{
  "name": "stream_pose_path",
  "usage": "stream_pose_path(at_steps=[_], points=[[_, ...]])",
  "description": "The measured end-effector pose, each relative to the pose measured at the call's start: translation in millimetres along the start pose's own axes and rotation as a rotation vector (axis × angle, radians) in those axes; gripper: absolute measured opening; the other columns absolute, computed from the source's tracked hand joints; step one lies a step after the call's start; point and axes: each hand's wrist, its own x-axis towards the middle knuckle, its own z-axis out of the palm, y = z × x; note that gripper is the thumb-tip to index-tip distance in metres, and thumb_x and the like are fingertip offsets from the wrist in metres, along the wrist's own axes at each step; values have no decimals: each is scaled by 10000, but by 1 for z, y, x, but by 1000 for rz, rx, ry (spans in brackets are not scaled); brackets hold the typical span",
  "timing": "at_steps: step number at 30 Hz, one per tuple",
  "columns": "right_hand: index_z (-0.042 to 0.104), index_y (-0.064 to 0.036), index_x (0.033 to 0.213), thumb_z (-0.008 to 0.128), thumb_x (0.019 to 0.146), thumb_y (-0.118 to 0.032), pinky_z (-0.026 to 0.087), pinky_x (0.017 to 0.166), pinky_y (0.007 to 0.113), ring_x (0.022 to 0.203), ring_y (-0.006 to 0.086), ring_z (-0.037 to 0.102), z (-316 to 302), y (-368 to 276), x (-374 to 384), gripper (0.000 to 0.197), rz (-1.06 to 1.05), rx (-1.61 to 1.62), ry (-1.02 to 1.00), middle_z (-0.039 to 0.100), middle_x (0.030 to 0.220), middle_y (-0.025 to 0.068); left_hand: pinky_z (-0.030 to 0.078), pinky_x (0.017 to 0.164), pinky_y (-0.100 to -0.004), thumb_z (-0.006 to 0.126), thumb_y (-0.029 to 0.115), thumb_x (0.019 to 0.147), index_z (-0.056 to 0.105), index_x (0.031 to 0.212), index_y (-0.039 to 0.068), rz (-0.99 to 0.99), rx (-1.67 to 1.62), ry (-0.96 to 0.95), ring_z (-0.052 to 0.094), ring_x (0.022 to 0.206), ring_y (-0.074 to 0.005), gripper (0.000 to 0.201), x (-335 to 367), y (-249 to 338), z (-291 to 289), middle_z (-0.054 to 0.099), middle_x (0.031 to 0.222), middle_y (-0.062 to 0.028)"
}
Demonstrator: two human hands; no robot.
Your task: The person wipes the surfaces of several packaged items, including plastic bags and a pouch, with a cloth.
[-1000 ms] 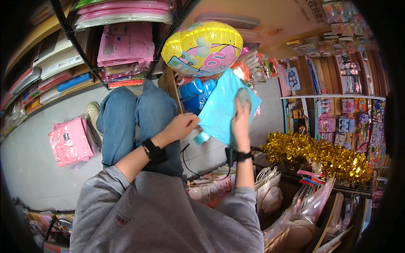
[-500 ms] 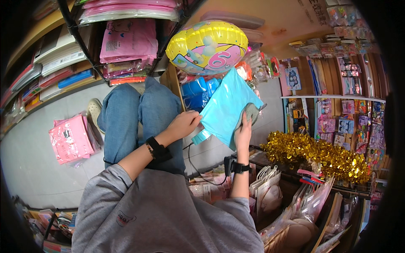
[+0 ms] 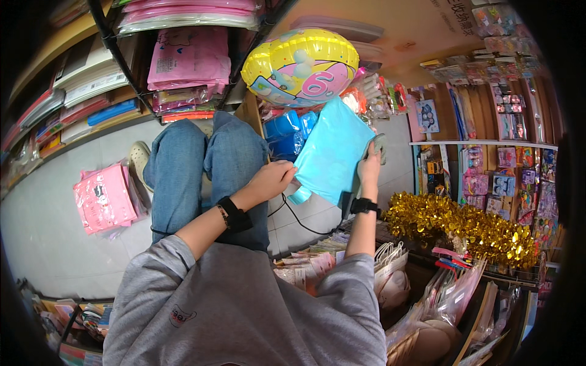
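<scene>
In front of me a light-blue plastic bag [image 3: 334,146] lies flat and slanted, its left corner pinched in my left hand [image 3: 273,181], whose fingers are closed. A light-blue strip [image 3: 300,196] hangs below that corner. Just past the bag's right edge, my right hand [image 3: 368,168] is closed on a crumpled grey-green cloth [image 3: 380,148]. Most of the right fingers are hidden by the hand and cloth. Dark-blue folded packs in clear wrap [image 3: 284,137] sit in a box at the bag's left side, partly covered by it.
A yellow and pink foil balloon [image 3: 300,66] stands beyond the bag. Gold tinsel [image 3: 458,229] runs along the right. Pink packages [image 3: 105,198] lie on the floor at left. A black cable [image 3: 299,219] loops below the bag. Packed shelves [image 3: 482,143] surround me.
My right hand, with the cloth, has slid from on top of the bag to beyond its right edge. The bag looks smoother, and my left hand stays at its corner.
</scene>
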Motion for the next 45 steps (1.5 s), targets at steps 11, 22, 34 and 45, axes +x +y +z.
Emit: stream_pose_path(at_steps=[11, 22, 34, 45], points=[[481, -80, 1169, 384, 662, 127, 334, 937, 380, 1157, 392, 337, -46, -135, -130, 556, -477, 310, -212, 334, 1257, 253, 410, 557, -360, 430, 153, 858, 465, 708, -26, -12, 79, -17, 543, 621, -295, 236, -3, -2, -10, 516, 682, -153], [520, -81, 1120, 394, 688, 54, 309, 954, 390, 1116, 396, 373, 6, -69, 23, 470, -365, 77, 43, 419, 1161, 280, 385, 519, -332, 433, 167, 859, 446, 658, -19, -77, 9, -47, 526, 568, -253, 274, -1, 1, -6, 513, 622, -136], [592, 39, 948, 424, 819, -134, 391, 786, 296, 845, 177, 506, 1, 80, -167, 273, 325, 786, 252, 588, 937, 113, 441, 686, -260, 450, 113, 864, 527, 942, -56, -5, -530, -262, 542, 813, -138, 201, -6, 52, -23, 529, 993, -107], [492, 65, 1072, 409, 813, -257, 341, 873, 354, 971, 258, 467, -121, -24, -169, 422, 25, 729, 456, 497, 1083, 155, 423, 570, -172, 480, 235, 868, 527, 864, 44, -259, -909, 16, 521, 622, -43, 196, -84, 205, -180, 508, 723, 26]])
